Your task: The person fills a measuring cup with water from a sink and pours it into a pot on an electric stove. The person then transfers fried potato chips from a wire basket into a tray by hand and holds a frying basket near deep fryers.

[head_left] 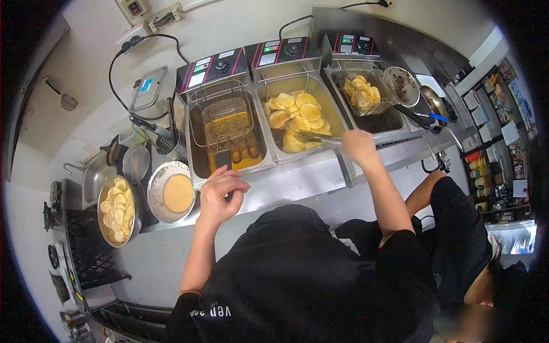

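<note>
My right hand (359,146) is closed around metal tongs (320,138), whose far end reaches into the middle fryer (337,111). Thin yellow slices (297,114), like potato chips, float in the oil there. Over the left fryer (197,171), a wire fryer basket (222,123) sits with no slices in it, its black handle (222,160) pointing toward me. My left hand (220,197) has its fingers curled over the end of that handle. In the right fryer (383,120), another wire basket (349,91) holds more slices (363,91).
Left of the fryers stand a bowl of pale batter (178,194), a metal bowl of slices (118,211) and a utensil holder (171,146). A strainer with dark crumbs (401,86) lies at the right. Another person (457,228) in dark clothes is close on my right.
</note>
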Motion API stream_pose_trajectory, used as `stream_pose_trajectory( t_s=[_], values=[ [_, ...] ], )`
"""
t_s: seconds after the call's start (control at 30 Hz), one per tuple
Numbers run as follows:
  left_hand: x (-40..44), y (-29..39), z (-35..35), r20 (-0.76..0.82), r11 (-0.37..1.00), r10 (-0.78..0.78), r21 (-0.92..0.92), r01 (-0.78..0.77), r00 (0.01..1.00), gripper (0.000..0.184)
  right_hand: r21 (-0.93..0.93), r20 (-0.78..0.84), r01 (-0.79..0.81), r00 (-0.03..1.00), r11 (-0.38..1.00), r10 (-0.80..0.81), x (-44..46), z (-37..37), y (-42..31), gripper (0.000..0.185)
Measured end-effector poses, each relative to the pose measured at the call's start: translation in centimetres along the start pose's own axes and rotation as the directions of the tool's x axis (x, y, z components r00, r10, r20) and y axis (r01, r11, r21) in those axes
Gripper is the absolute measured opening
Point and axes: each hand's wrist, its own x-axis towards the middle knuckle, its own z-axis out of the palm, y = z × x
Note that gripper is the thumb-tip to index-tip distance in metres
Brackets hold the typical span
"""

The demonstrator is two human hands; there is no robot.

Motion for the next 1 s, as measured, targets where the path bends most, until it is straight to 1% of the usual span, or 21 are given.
stream_pose_trajectory(
  t_s=[0.1, 0.17, 0.3, 0.37, 0.4, 0.47, 0.5, 0.57, 0.6, 0.67, 0.7, 0.73, 0.8, 0.83, 0.9, 1.0],
  values=[
    [0.1, 0.1, 0.0, -0.013, 1.000, -0.023, -0.017, 0.023, 1.000, 0.013, -0.009, -0.010, -0.019, 1.000, 1.000, 0.019, 0.3, -0.1, 0.7, 0.017],
    [0.0, 0.2, 0.1, -0.015, 0.999, -0.029, -0.026, 0.029, 0.999, 0.013, -0.005, -0.161, -0.031, 0.987, 1.000, 0.030, 1.3, 1.4, 0.4, 0.015],
    [0.2, 0.2, -0.3, 0.004, 1.000, -0.017, -0.013, 0.018, 1.000, 0.013, -0.056, -0.148, -0.056, 0.988, 0.997, 0.047, 1.0, 2.1, 0.4, 0.014],
    [0.1, 0.2, -0.3, 0.005, 1.000, -0.013, -0.007, 0.013, 1.000, 0.013, -0.057, -0.077, -0.047, 0.996, 0.997, 0.042, 0.3, 1.2, 1.1, 0.012],
    [0.2, 0.3, -0.2, 0.005, 1.000, -0.007, -0.004, 0.007, 1.000, 0.014, -0.057, -0.076, -0.047, 0.996, 0.997, 0.043, 0.2, 0.8, 1.4, 0.012],
    [0.2, 0.2, -0.1, -0.002, 1.000, -0.014, -0.006, 0.014, 1.000, 0.013, -0.060, -0.125, 0.022, 0.992, 0.998, -0.029, 0.1, 0.0, 2.0, 0.012],
    [0.1, 0.2, 0.0, -0.009, 1.000, -0.020, -0.005, 0.019, 1.000, 0.013, -0.060, -0.123, 0.023, 0.992, 0.998, -0.030, 0.3, -0.1, 1.9, 0.012],
    [0.1, 0.2, 0.0, -0.008, 1.000, -0.023, -0.002, 0.023, 1.000, 0.013, -0.048, -0.304, 0.040, 0.951, 0.998, -0.052, 1.1, -0.5, 1.1, 0.011],
    [0.2, 0.2, -0.1, -0.008, 1.000, -0.024, 0.000, 0.024, 1.000, 0.012, -0.046, -0.306, 0.038, 0.951, 0.998, -0.050, 1.7, -0.3, 0.6, 0.011],
    [0.2, 0.2, -0.1, 0.003, 1.000, -0.018, 0.000, 0.018, 1.000, 0.012, -0.063, -0.338, 0.080, 0.936, 0.995, -0.097, 3.2, 0.9, -0.5, 0.009],
    [0.3, 0.1, -0.2, 0.012, 1.000, -0.016, 0.001, 0.016, 1.000, 0.012, -0.125, -0.313, 0.077, 0.943, 0.989, -0.113, 3.6, 1.2, -1.1, 0.008],
    [0.2, 0.1, -0.2, 0.011, 1.000, -0.016, 0.003, 0.016, 1.000, 0.012, -0.124, -0.315, 0.077, 0.942, 0.989, -0.113, 3.7, 1.4, -1.4, 0.008],
    [0.2, 0.1, -0.2, 0.013, 1.000, -0.015, 0.009, 0.015, 1.000, 0.012, -0.228, -0.289, 0.092, 0.944, 0.969, -0.158, 3.6, 1.5, -2.2, 0.007],
    [0.1, 0.1, -0.2, 0.010, 1.000, -0.018, 0.011, 0.018, 1.000, 0.012, -0.228, -0.290, 0.096, 0.943, 0.969, -0.161, 3.5, 1.2, -2.5, 0.007],
    [0.1, 0.1, -0.2, 0.010, 1.000, -0.016, -0.001, 0.016, 1.000, 0.012, -0.291, -0.351, 0.115, 0.911, 0.950, -0.218, 3.3, 0.4, -2.8, 0.009],
    [0.1, 0.3, -0.3, 0.010, 1.000, -0.024, -0.018, 0.024, 1.000, 0.015, -0.285, -0.397, 0.136, 0.884, 0.949, -0.246, 4.1, 0.9, -2.5, 0.008]
  ],
)
